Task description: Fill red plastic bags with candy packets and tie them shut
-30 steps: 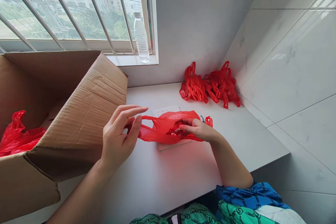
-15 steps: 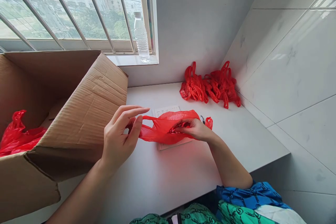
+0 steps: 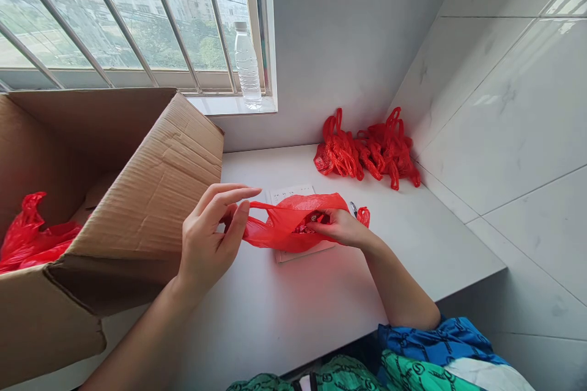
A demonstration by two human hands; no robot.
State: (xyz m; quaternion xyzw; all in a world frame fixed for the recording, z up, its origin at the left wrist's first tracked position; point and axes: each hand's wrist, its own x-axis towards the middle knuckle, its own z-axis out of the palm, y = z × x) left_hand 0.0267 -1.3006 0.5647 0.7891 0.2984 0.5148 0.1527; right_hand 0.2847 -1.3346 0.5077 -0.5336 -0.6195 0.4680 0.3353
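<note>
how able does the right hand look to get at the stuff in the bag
Likely yes: the left hand holds the bag, its mouth gapes, and the right hand dips inside with nothing visible blocking the stuff.

Desk (image 3: 284,305), white, smooth, centre to lower left of frame. Bearing: red plastic bags (image 3: 367,153), one heap, upper right; printed paper (image 3: 293,193), partly hidden, centre; slim pen-like item (image 3: 353,208), right of paper; cardboard box (image 3: 147,177), open, left.

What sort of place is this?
Indoors, probably a corner of a home or small workroom; I can't tell which. Signs: a barred window, marble-look tiles on one wall, and a white counter in the corner.
</note>
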